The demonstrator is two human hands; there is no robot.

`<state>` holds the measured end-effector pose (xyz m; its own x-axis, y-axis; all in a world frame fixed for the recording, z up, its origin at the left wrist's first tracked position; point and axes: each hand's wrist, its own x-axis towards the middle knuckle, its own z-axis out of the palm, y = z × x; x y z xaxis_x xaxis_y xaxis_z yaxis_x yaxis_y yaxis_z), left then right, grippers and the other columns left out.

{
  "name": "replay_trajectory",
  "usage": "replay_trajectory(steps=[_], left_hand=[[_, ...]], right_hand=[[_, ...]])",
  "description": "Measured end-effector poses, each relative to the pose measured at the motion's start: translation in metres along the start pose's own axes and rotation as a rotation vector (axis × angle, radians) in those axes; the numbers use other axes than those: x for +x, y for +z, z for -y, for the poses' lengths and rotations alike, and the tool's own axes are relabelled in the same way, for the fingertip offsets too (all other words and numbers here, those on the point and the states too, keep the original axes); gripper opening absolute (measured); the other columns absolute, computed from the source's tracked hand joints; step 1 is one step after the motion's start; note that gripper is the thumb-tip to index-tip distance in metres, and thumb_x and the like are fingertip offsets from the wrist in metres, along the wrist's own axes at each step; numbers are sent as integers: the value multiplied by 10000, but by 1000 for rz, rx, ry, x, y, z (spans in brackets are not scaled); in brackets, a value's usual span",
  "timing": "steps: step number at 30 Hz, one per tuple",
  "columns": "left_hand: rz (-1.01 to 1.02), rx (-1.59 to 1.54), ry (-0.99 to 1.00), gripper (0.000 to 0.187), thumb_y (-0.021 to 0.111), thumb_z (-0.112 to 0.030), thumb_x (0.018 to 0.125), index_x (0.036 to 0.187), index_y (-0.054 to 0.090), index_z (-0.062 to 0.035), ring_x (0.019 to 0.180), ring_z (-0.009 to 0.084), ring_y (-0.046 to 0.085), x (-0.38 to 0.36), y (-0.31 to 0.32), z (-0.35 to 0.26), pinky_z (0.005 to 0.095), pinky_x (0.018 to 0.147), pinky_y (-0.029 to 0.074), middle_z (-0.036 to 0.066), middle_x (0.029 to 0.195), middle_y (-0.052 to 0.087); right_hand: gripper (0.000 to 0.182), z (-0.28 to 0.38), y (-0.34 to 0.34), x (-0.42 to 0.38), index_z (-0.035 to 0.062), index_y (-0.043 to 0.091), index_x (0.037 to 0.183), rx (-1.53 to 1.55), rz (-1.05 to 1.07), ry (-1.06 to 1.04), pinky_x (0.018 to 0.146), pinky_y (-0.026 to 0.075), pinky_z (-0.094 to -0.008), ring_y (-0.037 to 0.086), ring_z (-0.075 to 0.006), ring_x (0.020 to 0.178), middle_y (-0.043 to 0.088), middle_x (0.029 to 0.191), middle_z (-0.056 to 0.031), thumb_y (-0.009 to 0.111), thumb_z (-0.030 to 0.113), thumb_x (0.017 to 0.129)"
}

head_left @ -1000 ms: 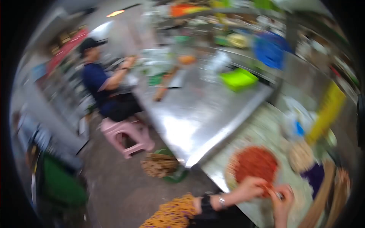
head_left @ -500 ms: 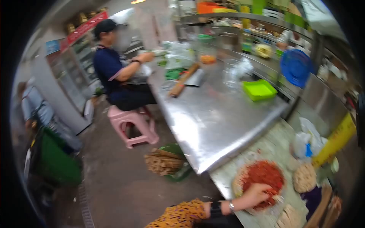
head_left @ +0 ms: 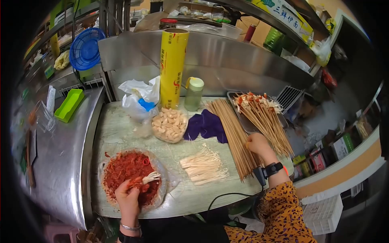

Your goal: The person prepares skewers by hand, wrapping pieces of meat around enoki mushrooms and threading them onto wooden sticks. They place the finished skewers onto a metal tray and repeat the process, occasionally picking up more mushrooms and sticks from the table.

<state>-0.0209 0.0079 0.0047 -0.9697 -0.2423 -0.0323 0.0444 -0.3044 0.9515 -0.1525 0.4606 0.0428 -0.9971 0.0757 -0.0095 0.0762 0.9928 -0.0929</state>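
Observation:
My left hand (head_left: 129,198) is closed round a piece of red meat with a small bunch of white enoki mushrooms (head_left: 151,177), over a bag of red minced filling (head_left: 121,170). At the right, my right hand (head_left: 258,145) has its fingers closed at the bundle of bare wooden skewers (head_left: 233,135); whether a skewer is in its grip is too small to tell. Enoki strands (head_left: 204,166) lie on the board between the hands. Behind them are a bag of pale pieces (head_left: 169,124) and a purple cloth (head_left: 206,125). Filled skewers (head_left: 263,117) rest on a metal tray.
A tall yellow roll (head_left: 173,69) stands at the back beside a green-lidded jar (head_left: 194,95) and a white plastic bag (head_left: 142,91). On the metal table (head_left: 69,154) at left sits a green tray (head_left: 69,105). A black cord runs along the front edge.
The view has swung right, from the long metal table and a seated person to the board. My right hand and the skewers now show clearly; my left hand stays at the red filling.

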Motion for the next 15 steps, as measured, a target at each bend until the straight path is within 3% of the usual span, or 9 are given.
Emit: replay_trajectory(steps=[3,6,8,10,15], left_hand=[[-54,53,-5,246,459,111,791,1000,587,88,759,202,639,-1,3,-4,294,702,539,113,896,633],[-122,-62,18,220,486,48,834,1033,576,36,764,168,628,3,0,3,288,685,539,69,901,616],[-178,-225,-88,283,403,88,824,1058,549,24,790,199,632,4,10,-8,311,719,552,89,941,604],[-169,-371,-72,247,414,78,839,1042,537,10,830,212,631,2,22,-15,321,734,550,97,984,597],[-121,-561,-68,242,431,48,867,1080,530,-12,900,224,621,-1,33,-16,341,775,544,100,1034,595]], right_hand=[[74,19,-30,-12,22,583,787,789,252,197,511,478,-227,602,-106,611,600,669,-38,579,90,815],[85,52,-40,-31,27,592,871,1373,234,101,538,497,-224,612,-118,623,623,742,-49,590,112,861],[105,98,-40,-52,33,596,912,1589,173,48,573,509,-222,620,-118,661,623,761,-43,606,123,859],[134,140,-22,-70,22,588,939,1727,190,-109,637,513,-223,625,-128,723,627,842,-60,590,142,878],[131,224,13,-113,1,559,964,1798,287,-245,676,509,-251,626,-160,764,616,866,-81,586,92,874]])
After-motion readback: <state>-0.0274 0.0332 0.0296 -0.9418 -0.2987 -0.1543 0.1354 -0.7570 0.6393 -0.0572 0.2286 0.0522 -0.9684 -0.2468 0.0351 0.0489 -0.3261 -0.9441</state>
